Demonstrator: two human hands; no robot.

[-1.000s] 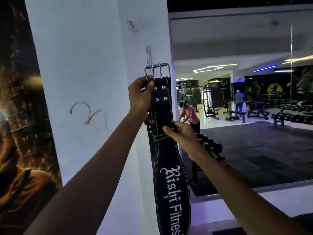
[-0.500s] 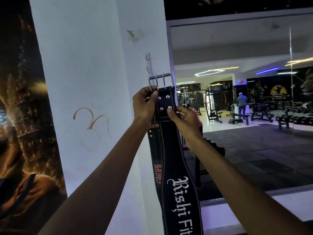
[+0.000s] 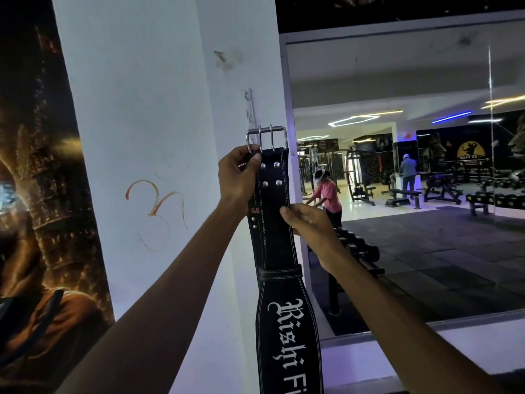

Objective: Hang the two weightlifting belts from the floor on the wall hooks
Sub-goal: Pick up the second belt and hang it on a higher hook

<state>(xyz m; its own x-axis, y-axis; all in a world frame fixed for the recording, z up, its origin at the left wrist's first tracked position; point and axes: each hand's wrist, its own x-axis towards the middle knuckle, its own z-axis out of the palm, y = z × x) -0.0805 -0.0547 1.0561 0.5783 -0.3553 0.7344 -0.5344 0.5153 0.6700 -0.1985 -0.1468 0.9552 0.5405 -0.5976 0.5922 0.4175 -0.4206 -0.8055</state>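
Observation:
A black weightlifting belt (image 3: 274, 237) with white lettering hangs upright against the corner of the white pillar, its steel buckle (image 3: 265, 137) on top. My left hand (image 3: 237, 174) grips the belt's top left edge just under the buckle. My right hand (image 3: 306, 220) touches the belt's right edge lower down, fingers partly curled. A second belt (image 3: 252, 220) with red print shows as a dark strip behind the first. A thin metal wall hook (image 3: 250, 108) sits on the pillar just above the buckle, apart from it.
The white pillar (image 3: 159, 137) has an orange mark. A dark poster (image 3: 37, 223) covers the wall on the left. To the right a big mirror (image 3: 412, 180) shows the gym, a dumbbell rack (image 3: 355, 251) and two people.
My right hand slid down from the rivets to the belt's right edge. The buckle stays just below the hook, and my left hand keeps its grip.

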